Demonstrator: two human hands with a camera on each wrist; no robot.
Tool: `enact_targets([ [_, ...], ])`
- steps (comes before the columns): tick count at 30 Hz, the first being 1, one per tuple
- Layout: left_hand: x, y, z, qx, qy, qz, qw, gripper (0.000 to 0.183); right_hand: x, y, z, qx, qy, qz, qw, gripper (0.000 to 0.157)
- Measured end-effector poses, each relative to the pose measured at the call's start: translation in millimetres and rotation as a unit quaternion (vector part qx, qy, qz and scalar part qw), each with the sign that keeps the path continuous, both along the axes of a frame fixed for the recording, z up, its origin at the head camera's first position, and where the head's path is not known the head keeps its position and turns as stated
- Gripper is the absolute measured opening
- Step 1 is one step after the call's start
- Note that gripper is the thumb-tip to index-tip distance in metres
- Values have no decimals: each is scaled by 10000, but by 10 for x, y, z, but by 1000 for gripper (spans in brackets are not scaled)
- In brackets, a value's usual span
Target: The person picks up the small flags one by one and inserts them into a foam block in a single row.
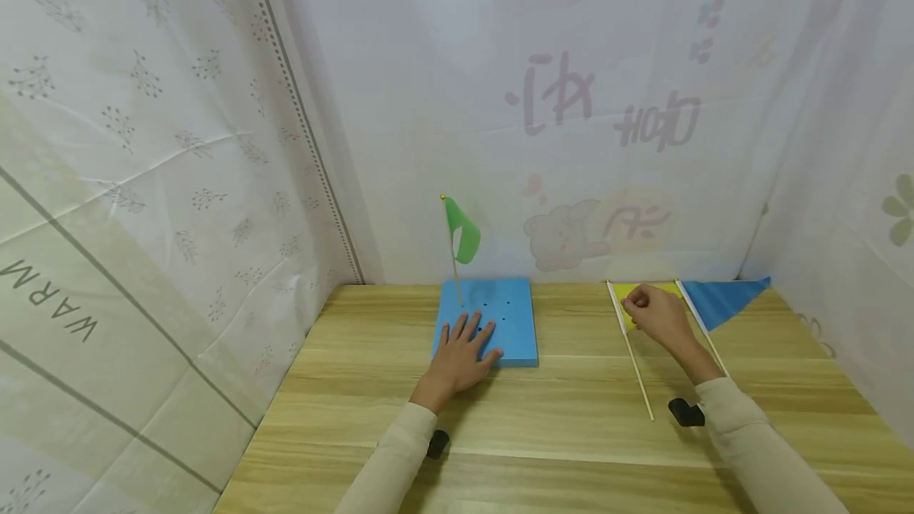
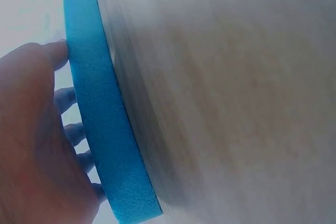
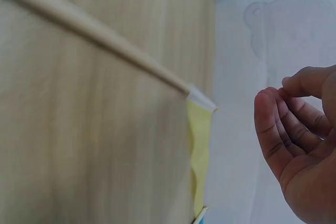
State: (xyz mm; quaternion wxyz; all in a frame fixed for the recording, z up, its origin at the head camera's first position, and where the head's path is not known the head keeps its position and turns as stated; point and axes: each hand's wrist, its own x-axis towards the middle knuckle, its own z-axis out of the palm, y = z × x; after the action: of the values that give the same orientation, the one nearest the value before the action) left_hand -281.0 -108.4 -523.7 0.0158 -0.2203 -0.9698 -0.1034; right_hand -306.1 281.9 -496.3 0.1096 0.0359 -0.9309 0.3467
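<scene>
A blue foam board with several small holes lies on the table. From its back part rises a green flag on a thin stick, leaning slightly left. My left hand rests on the board's front left with its fingers spread; the left wrist view shows the board's thick side. Over the yellow flag is my right hand, fingers bent and thumb tip against the fingertips. In the right wrist view the yellow flag lies apart from the hand, which holds nothing.
A blue triangular flag lies at the right, its stick partly behind my right wrist. The yellow flag's stick points toward the front. Patterned curtains stand behind the wooden table and at both sides.
</scene>
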Motion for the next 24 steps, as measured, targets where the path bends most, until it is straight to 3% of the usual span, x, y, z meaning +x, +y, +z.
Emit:
enact_targets([
  [11,-10,-3,-11,38,-91,-11,10000,64,149,123,-220,518,-343,-64,9980,24],
  [24,-17,-5,-10,69,-85,-52,9999,63,250,38,-349,750,-1185,44,9901,34],
])
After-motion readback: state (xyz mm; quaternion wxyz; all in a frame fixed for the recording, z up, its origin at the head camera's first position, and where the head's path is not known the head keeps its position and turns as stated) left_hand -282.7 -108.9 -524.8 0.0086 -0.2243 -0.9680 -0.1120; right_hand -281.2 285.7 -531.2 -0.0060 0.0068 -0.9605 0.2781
